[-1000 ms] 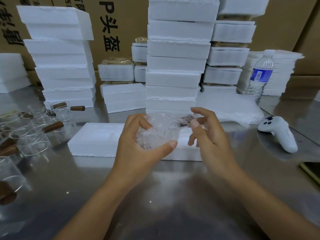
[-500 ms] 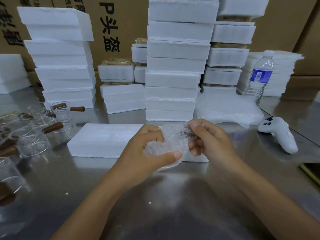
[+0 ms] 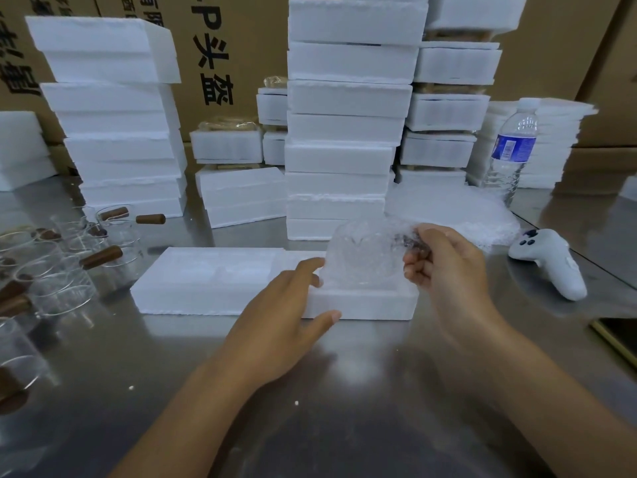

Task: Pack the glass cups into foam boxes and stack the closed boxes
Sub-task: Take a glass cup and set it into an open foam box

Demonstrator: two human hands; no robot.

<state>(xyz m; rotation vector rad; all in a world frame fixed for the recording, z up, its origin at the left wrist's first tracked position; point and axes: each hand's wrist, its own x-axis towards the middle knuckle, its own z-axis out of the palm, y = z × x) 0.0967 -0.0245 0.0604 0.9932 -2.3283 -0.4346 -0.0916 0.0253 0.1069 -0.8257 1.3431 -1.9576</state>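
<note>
Your right hand (image 3: 444,267) was clamped on the cup (image 3: 358,257). Thumb and curled fingers pinched the wrap (image 3: 389,229) where it bunched over the cup's dark handle, on the cup's right side. The cup stood just left of that hand, touching it only at the pinch. It was upright or nearly so, with its base down in the right end of the open box (image 3: 362,303). The near wall of the box hid the base, so I could not tell whether it had reached the floor of the recess.

Your left hand (image 3: 286,312) was apart and held nothing, its fingers loose and spread. Its index fingertip (image 3: 312,265) touched the wrap low on the cup's left side. Its thumb reached across in front of the box's near wall, just below the cup. The cup sat between your two hands, the right one level with its upper half and the left one lower and nearer to you.

The box lay lengthwise on the steel surface (image 3: 310,391). To its left, bare cups (image 3: 69,260) with brown handles crowded together, well apart from both hands. Behind it rose a stack (image 3: 344,132) of closed boxes, with a second stack (image 3: 113,132) further left. Loose sheets (image 3: 448,208) of bubble wrap lay just behind your right hand, and a bottle (image 3: 510,157) stood beyond them. A white controller (image 3: 548,263) lay on the surface to the right of that hand, near it but not touching.
</note>
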